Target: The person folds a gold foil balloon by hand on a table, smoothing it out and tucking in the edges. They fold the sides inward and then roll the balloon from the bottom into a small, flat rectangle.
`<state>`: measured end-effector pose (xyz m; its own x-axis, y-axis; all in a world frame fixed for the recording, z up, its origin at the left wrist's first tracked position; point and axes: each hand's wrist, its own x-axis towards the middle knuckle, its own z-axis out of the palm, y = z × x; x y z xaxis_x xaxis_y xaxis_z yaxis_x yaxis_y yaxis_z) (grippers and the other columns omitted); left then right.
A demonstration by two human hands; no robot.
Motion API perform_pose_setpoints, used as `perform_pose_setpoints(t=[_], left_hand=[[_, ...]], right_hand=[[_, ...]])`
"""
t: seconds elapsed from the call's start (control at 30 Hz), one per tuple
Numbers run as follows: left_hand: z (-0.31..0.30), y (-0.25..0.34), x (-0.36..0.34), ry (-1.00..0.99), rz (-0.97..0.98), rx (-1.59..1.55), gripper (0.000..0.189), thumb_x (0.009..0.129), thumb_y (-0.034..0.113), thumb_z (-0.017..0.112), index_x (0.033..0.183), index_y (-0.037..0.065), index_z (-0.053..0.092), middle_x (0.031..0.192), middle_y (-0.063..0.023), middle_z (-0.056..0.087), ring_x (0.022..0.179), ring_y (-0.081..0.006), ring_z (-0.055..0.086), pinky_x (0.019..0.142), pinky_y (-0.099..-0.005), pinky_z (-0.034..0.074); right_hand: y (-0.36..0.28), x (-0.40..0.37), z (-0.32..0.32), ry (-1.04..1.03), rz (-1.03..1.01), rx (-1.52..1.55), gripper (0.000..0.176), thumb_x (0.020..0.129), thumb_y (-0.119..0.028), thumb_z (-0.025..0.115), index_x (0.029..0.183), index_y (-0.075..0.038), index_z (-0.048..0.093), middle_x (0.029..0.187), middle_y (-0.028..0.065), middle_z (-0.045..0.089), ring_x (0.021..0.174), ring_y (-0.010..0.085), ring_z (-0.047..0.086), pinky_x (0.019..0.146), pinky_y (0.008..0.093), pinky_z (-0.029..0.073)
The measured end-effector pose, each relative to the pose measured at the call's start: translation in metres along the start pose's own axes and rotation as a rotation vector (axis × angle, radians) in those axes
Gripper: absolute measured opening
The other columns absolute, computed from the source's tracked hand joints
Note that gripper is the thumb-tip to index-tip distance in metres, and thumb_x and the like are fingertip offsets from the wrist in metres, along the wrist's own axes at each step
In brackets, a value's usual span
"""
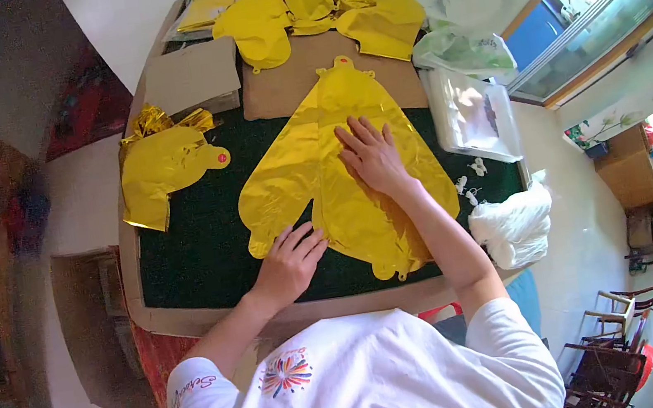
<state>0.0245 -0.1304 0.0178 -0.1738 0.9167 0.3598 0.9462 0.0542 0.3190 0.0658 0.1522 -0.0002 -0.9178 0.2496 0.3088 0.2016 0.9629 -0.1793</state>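
Note:
A large flat gold foil sheet (318, 147), wide at its lower part and narrow at the top, lies on the dark green table surface (205, 259). My right hand (372, 156) rests on its middle with the fingers spread. At the sheet's lower left edge, near a notch, my left hand (293, 264) touches the foil with its fingers apart. Neither hand grips anything. Another crumpled gold foil piece (163, 167) with a red-marked tab lies to the left.
Several gold foil pieces (260, 25) lie at the back, near a cardboard box (196, 76). On the right are a clear plastic container (474, 112), a green-white plastic bag (464, 51), small white bits (477, 167) and a white bundle (515, 223).

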Motion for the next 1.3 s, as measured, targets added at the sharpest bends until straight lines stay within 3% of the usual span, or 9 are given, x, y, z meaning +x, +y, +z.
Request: perform_pose_setpoints(t=[0.63,1.3], left_hand=[[0.002,-0.001,-0.005,0.0,-0.012,-0.08,0.031,0.077,0.006,0.065,0.108,0.006,0.065,0.121,-0.0089,0.06,0.12,-0.0268,0.053,0.102,-0.0452,0.042],[0.001,0.0,-0.003,0.023,0.003,-0.077,0.029,0.076,0.005,0.066,0.105,0.006,0.066,0.12,-0.0092,0.061,0.118,-0.0264,0.055,0.099,-0.0447,0.044]], right_hand=[[0.001,-0.002,0.002,-0.018,0.029,0.025,0.046,0.095,-0.036,0.048,0.138,-0.019,0.046,0.147,0.0121,0.038,0.138,0.0336,0.032,0.106,0.0657,0.022],[0.006,0.002,0.002,-0.043,0.03,0.014,0.047,0.096,-0.036,0.048,0.139,-0.02,0.045,0.148,0.0102,0.038,0.139,0.031,0.031,0.108,0.0625,0.021]])
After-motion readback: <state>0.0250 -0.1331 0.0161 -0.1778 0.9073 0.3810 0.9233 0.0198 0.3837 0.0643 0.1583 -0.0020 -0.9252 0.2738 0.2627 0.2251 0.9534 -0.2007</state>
